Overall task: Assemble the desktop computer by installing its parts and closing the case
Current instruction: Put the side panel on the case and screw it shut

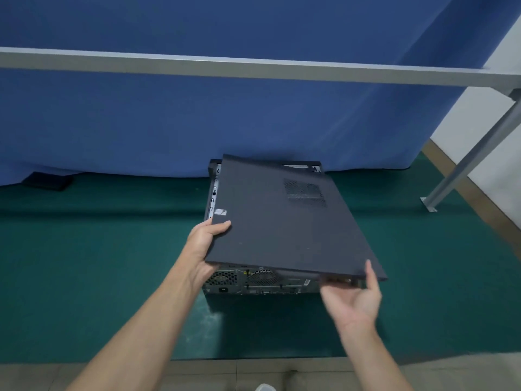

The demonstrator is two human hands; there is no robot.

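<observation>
A dark grey side panel [282, 221] with a mesh vent lies tilted over the desktop computer case [253, 283], which rests on its side on the green mat. The panel sits askew, its right edge jutting past the case. My left hand [204, 244] grips the panel's near left edge, thumb on top. My right hand [356, 297] holds the near right corner from below, palm up, thumb against the edge. The case's rear face with fan grille and power socket shows under the panel. The inside of the case is hidden.
A green mat [84, 277] covers the table, with a blue cloth backdrop [197, 122] behind. A grey metal frame bar [253, 66] crosses overhead, its leg [462, 170] standing at the right. A dark flat object [48, 182] lies at the far left.
</observation>
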